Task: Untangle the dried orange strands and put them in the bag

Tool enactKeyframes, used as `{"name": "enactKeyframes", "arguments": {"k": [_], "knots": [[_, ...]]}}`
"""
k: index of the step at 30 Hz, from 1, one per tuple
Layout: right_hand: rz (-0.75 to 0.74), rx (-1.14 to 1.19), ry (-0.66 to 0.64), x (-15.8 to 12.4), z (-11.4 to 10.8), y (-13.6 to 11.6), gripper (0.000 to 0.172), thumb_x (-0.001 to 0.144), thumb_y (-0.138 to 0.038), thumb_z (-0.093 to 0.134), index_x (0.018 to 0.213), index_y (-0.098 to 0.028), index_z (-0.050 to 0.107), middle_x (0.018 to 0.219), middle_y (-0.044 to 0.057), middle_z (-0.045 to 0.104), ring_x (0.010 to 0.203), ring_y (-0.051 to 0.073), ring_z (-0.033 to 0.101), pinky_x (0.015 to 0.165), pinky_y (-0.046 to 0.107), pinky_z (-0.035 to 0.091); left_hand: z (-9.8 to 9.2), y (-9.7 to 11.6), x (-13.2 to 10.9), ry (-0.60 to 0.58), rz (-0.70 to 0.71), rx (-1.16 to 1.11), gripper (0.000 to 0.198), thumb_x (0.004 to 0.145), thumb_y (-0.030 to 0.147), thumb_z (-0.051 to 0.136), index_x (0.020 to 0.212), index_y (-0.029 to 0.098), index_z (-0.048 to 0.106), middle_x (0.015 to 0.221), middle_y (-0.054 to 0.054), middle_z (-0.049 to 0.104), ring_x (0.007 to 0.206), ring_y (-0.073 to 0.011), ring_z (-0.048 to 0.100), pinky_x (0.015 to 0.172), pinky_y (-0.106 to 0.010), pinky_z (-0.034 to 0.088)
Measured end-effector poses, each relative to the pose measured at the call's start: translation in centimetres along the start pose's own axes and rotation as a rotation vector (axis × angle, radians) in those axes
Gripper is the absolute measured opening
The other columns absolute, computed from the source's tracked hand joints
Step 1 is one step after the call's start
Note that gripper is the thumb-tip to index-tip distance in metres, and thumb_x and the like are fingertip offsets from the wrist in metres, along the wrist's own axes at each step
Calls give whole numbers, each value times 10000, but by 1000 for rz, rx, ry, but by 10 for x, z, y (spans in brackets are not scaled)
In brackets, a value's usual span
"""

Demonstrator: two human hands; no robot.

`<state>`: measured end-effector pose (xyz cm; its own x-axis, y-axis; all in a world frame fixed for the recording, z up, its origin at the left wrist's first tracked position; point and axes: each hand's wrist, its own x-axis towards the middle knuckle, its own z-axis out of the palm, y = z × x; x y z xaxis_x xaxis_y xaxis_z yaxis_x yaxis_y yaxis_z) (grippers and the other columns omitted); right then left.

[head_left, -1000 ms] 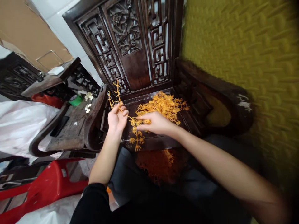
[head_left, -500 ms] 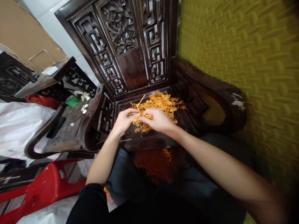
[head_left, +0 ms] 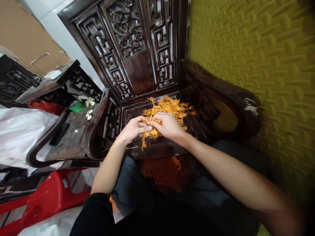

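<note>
A heap of orange plastic sprigs (head_left: 172, 108) lies on the seat of a dark carved wooden chair (head_left: 162, 149). My left hand (head_left: 134, 128) and my right hand (head_left: 167, 125) meet at the heap's near edge, fingers pinched together on one orange sprig (head_left: 149, 133) that hangs down between them toward the seat's front edge. A second, darker orange pile (head_left: 164, 173) rests on my lap below the seat.
A second dark wooden chair (head_left: 73, 134) stands to the left with small white flowers (head_left: 88, 108) and a green object (head_left: 76, 106) behind it. A red plastic stool (head_left: 44, 200) is at lower left, white sheeting (head_left: 17, 131) beside it. A yellow textured wall (head_left: 258, 59) fills the right.
My left hand held a long sprig up a second ago; it has come down to the heap and both hands now pinch a sprig together. The view shifted slightly.
</note>
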<state>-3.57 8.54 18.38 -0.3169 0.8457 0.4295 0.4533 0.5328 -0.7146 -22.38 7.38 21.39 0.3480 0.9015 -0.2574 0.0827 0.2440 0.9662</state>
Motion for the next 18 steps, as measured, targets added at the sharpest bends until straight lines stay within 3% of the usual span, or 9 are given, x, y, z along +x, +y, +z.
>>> {"name": "enactKeyframes", "arguments": {"k": [3, 5, 7, 9, 11, 14, 16, 18], "knots": [[-21, -42, -37, 5, -7, 2, 233, 936, -294, 624, 757, -164, 698, 796, 41, 681, 735, 159, 583, 694, 280, 382, -1, 5, -2, 12, -23, -16, 414, 637, 242, 913, 942, 132, 656, 638, 9, 650, 487, -49, 493, 455, -171, 302], [12, -121, 26, 11, -21, 10, 244, 933, -286, 611, 747, -155, 699, 805, 64, 689, 742, 175, 588, 701, 296, 385, -5, 10, -4, 23, -21, -51, 447, 600, 205, 921, 961, 112, 675, 611, 14, 635, 488, -48, 504, 464, -168, 309], [149, -166, 183, 18, -38, 23, 253, 920, -309, 620, 751, -142, 709, 771, 83, 689, 719, 192, 597, 695, 313, 395, -11, 14, -6, 54, 7, -116, 482, 556, 171, 926, 964, 111, 676, 598, 26, 620, 483, -49, 507, 464, -169, 313], [346, -65, 274, 23, -50, 32, 249, 904, -339, 634, 816, -129, 735, 703, 74, 676, 638, 187, 600, 659, 315, 413, -16, 14, -6, 152, 71, -190, 499, 547, 181, 927, 968, 130, 663, 597, 45, 604, 478, -51, 508, 452, -170, 310], [441, 185, 154, 22, -51, 32, 266, 899, -345, 631, 992, -128, 752, 697, 49, 680, 542, 158, 580, 602, 303, 426, -17, 11, -2, 275, 135, -234, 496, 564, 220, 928, 970, 148, 651, 628, 46, 618, 492, -54, 519, 450, -172, 319], [400, 516, -126, 14, -29, 13, 388, 907, -418, 617, 1182, -164, 719, 649, -1, 633, 458, 119, 487, 513, 276, 383, -10, 1, 6, 363, 200, -237, 472, 576, 249, 931, 946, 151, 656, 677, 29, 652, 527, -55, 528, 481, -176, 350], [354, 550, -194, 9, -10, -2, 393, 889, -499, 637, 1073, -169, 746, 556, -31, 540, 461, 111, 427, 495, 265, 338, -2, -4, 10, 377, 245, -216, 449, 579, 251, 929, 938, 150, 679, 681, 26, 657, 535, -53, 523, 501, -181, 358], [290, 480, -152, 8, 2, -9, 386, 864, -540, 659, 841, -162, 736, 540, -24, 509, 517, 116, 439, 522, 264, 338, 2, -6, 11, 371, 253, -178, 417, 587, 244, 921, 935, 146, 712, 668, 26, 653, 539, -58, 530, 518, -190, 372]]}}
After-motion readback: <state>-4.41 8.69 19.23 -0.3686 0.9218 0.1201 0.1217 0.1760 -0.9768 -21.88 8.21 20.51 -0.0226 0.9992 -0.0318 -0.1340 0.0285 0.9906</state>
